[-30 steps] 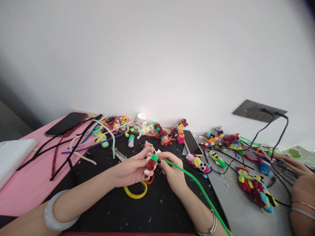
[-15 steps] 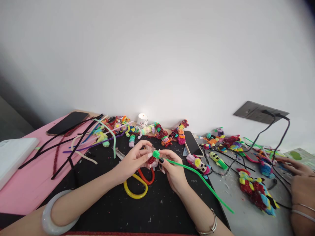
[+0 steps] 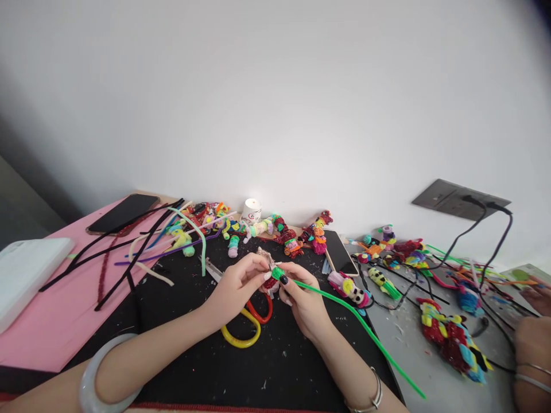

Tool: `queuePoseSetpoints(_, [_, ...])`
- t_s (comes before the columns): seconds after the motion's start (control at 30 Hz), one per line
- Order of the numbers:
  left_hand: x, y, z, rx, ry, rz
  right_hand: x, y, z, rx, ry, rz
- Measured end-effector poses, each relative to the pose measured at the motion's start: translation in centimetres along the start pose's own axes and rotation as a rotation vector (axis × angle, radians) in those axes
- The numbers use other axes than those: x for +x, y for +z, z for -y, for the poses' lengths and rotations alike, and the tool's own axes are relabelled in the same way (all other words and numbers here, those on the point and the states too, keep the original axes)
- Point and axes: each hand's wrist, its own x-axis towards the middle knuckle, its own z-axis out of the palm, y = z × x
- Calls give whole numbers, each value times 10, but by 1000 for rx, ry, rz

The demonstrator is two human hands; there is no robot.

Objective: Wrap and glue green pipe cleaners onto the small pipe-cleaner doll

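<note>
Between both hands is a small pipe-cleaner figure in pale pink and dark red, partly covered by fingers. My left hand is closed on it from the left, thumb and fingers pinching. A bright green pipe cleaner is coiled into a small clump at the figure, and its long loose end runs down to the right. My right hand pinches the green pipe cleaner beside the clump with thumb and fingers. Scissors with yellow and red handles lie beneath my hands, their blades partly hidden.
Loose pipe cleaners and a dark phone lie on the pink sheet at left. Several finished figures line the wall beside a paper cup and a white-framed phone. At right, cables run from a socket near another person's hand.
My hands have shifted slightly, and the green pipe cleaner's loose end has swung lower and to the right. The other person's hand has moved a little to the right.
</note>
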Motion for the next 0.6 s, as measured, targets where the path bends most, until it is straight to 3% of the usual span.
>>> queuePoseSetpoints(0.6, [0,4,-3,99,-91,-70,1,0,-5,-46,-28,-54])
